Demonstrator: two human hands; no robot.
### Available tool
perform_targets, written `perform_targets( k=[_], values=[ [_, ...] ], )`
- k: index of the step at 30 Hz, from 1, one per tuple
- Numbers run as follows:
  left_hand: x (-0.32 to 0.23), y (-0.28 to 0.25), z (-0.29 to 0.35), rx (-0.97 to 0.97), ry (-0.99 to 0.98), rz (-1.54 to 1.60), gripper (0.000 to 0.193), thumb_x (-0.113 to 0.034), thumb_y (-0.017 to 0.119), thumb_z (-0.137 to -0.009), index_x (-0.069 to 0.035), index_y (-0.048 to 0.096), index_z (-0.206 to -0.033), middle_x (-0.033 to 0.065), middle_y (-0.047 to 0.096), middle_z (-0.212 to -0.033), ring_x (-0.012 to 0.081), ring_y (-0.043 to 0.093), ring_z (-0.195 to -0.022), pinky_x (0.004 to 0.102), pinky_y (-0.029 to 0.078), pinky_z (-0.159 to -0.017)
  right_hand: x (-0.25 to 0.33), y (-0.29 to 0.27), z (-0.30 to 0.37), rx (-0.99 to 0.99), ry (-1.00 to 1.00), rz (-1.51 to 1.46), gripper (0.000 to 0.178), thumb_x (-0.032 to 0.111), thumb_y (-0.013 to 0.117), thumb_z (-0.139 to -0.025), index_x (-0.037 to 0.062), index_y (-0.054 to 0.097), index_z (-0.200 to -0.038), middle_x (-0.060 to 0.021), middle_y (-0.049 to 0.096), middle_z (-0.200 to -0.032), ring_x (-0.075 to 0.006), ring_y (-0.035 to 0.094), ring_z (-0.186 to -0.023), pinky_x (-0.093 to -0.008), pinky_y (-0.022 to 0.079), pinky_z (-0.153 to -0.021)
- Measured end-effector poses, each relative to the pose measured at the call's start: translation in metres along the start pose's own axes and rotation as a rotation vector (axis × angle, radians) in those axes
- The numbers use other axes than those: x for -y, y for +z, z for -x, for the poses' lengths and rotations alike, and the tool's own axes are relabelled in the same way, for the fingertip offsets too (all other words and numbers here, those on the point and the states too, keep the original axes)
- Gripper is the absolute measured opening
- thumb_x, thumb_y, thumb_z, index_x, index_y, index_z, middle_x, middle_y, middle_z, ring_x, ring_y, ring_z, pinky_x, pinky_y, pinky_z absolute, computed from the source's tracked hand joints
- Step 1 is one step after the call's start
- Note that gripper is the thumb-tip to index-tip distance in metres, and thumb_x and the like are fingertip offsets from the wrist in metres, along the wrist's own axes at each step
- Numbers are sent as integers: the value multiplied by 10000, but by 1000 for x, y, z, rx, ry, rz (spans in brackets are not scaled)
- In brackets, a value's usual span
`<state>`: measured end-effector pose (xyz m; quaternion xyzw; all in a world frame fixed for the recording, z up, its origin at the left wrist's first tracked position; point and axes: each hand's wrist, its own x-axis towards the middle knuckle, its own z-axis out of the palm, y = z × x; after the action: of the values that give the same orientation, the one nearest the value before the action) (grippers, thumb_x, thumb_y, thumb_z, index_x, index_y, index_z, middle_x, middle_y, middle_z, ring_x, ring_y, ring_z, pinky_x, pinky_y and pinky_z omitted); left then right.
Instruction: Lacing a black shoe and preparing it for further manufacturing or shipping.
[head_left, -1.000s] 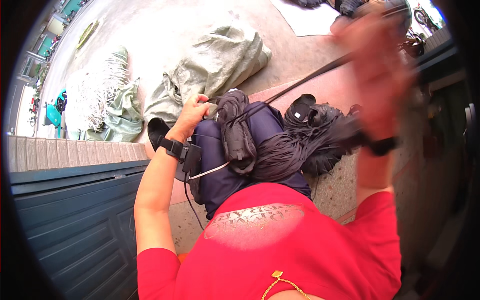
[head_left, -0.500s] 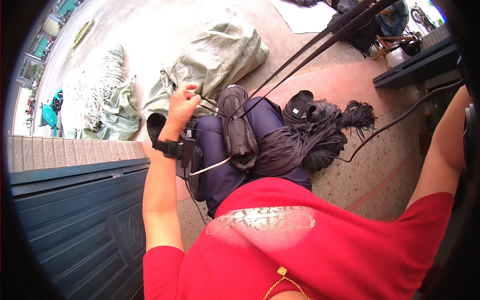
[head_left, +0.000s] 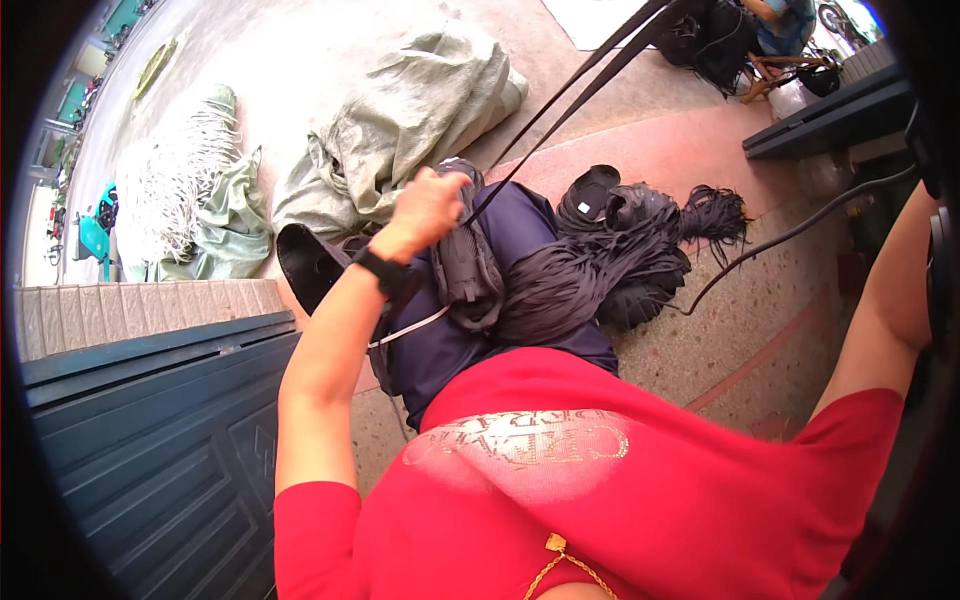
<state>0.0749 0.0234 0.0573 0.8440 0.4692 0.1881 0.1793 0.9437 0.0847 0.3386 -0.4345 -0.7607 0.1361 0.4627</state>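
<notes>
A dark shoe (head_left: 470, 275) rests on my lap, toe toward me. Over its upper part is my left hand (head_left: 430, 212), fingers curled closed; what they hold, if anything, is hidden under them. Two long black laces (head_left: 575, 105) run taut from the shoe up to the right and leave the picture at the top. My right arm (head_left: 890, 290) reaches out past the right edge, so its hand is out of sight. A thick bundle of dark laces (head_left: 575, 285) lies over my thigh beside the shoe.
More dark shoes (head_left: 590, 197) sit to my right, another dark shoe (head_left: 305, 268) to my left. Ahead lie a large pale green sack (head_left: 410, 110) and a heap of white laces (head_left: 185, 190). A black cable (head_left: 790, 245) crosses the right side. A blue door (head_left: 160, 440) stands at left.
My left hand has moved right and toward me, from beside the shoe to over it, and its fingers have curled in. The laces' far part has shifted left.
</notes>
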Motion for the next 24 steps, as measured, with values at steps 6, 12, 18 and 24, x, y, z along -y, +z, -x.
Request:
perform_targets(
  k=[6, 12, 18, 24],
  values=[
    [-18, -2, 21, 323, -58, -476, 320, -60, 560, -692, 54, 539, -991, 150, 610, -747, 307, 570, -816, 405, 484, -668, -16, 161, 33, -5, 5, -172, 170, 61, 465, -825, -23, 536, -954, -77, 571, -875, -130, 553, -732, -253, 471, -629],
    [-17, 17, 19, 272, -18, -445, 275, -44, 531, -721, 99, 505, -954, 160, 606, -703, 296, 565, -780, 359, 502, -562, 55, 204, 20, -25, 9, -103, 164, 64, 467, -824, -21, 537, -945, -77, 570, -866, -132, 553, -726, -254, 470, -626],
    [-25, 22, 20, 236, -1, -513, 259, -37, 522, -741, 101, 493, -958, 161, 596, -691, 298, 572, -736, 343, 511, -549, 48, 193, 7, -48, 12, -61, 159, 67, 469, -823, -19, 539, -936, -76, 570, -858, -134, 552, -720, -255, 470, -623],
    [-4, 10, -20, 404, -356, -38, 227, -43, 542, -619, 71, 562, -815, 264, 583, -816, 371, 580, -844, 416, 462, -730, 46, 192, -12, -58, 10, -28, 153, 70, 471, -821, -17, 540, -927, -76, 569, -850, -136, 551, -714, -256, 469, -619]
  ],
)
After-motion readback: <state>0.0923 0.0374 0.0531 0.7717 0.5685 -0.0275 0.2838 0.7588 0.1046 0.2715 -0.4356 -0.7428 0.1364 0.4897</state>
